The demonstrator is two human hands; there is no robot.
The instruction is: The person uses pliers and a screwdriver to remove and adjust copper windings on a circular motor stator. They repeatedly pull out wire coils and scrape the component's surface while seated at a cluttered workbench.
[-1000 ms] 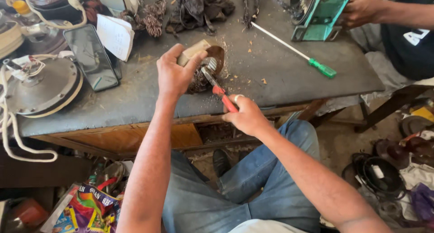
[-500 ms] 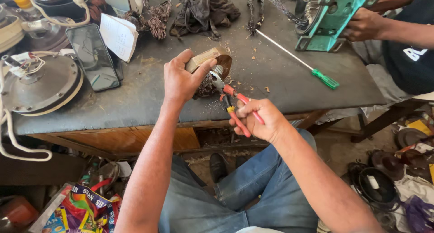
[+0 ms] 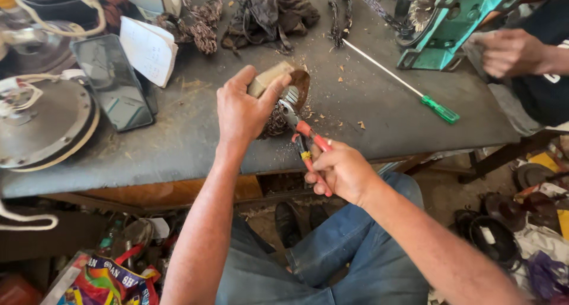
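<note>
Two bare forearms rise from the lower edge of the view toward the front edge of a dark grey, dusty bench (image 3: 367, 103). The left arm runs nearly straight up the middle, wrist slightly bent, and the left hand (image 3: 243, 106) is curled closed over a small tan rectangular block (image 3: 268, 78), thumb on one side and fingers on the other, pressing it on top of a round brown wound-wire coil part (image 3: 290, 103) that sits on the bench just behind the front edge. The right arm comes in on a slant from the lower right, elbow out, over a knee in blue jeans. The right hand (image 3: 341, 172) hangs just off the bench edge, fingers wrapped tight round the handles of red-handled metal pliers (image 3: 305, 136); the metal nose points up and left and meets the coil part right beside the left thumb. Whether the nose grips anything there cannot be told.

Farther back on the bench lie a long screwdriver with a green handle (image 3: 437, 108), a heap of dark rags (image 3: 269, 15), a white notebook (image 3: 148, 49) and a round grey metal motor housing (image 3: 44, 127). At the upper right another person's hand (image 3: 510, 51) rests against a teal metal frame (image 3: 450, 26).
</note>
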